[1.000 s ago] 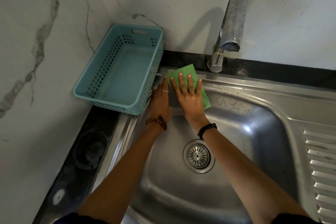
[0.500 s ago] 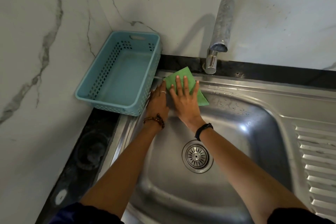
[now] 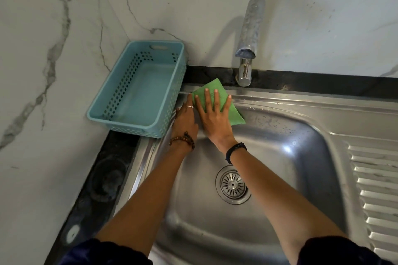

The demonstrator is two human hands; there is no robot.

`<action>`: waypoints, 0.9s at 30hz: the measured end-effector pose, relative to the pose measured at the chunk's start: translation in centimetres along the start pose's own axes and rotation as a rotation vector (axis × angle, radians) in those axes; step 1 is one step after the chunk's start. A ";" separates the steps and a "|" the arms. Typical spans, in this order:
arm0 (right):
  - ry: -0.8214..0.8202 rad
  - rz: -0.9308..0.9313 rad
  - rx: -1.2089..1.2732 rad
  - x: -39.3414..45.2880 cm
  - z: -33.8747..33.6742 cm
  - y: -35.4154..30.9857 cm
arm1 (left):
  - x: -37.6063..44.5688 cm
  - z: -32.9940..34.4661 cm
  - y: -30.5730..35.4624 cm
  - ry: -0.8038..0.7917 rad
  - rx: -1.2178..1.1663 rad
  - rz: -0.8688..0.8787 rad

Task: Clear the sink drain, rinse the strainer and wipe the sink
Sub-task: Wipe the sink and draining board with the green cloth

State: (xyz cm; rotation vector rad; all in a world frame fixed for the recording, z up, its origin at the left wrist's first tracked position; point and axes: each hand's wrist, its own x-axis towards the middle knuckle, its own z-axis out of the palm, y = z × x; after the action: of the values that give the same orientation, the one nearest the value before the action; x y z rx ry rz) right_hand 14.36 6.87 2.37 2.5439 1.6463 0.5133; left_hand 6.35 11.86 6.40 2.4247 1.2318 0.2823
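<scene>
The right hand [image 3: 214, 119] presses a green cloth [image 3: 217, 101] flat, fingers spread, on the back left rim of the sink [image 3: 301, 135]. The left hand [image 3: 185, 121] rests beside it, fingers straight. The strainer [image 3: 232, 185] sits in the drain; no writing is readable.

White marble-look wall [image 3: 323, 17] with grey veining, meeting a side wall [image 3: 32, 71] at the left corner. Black stone surface [image 3: 103, 178] runs along the wall edges, scuffed with pale ring marks. Empty light-blue perforated basket [image 3: 120, 101] sits in the corner. Soft diffuse light, faint shadows.
</scene>
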 end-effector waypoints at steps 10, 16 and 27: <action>0.009 -0.142 -0.078 1.3 -0.5 1.1 | -0.2 0.1 -0.4 -0.003 -0.023 0.001; 0.038 -0.173 -0.198 -0.6 -0.7 5.9 | -0.3 0.1 -0.6 0.027 0.023 0.051; -0.330 0.432 0.074 -8.9 -1.2 13.7 | -0.2 0.1 -1.2 0.026 0.230 0.185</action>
State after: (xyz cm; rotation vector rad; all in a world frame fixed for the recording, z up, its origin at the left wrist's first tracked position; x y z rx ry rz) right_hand 22.66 -7.06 4.64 2.8518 1.0314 0.0420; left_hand 5.38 12.27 5.83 2.7470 1.1050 0.2358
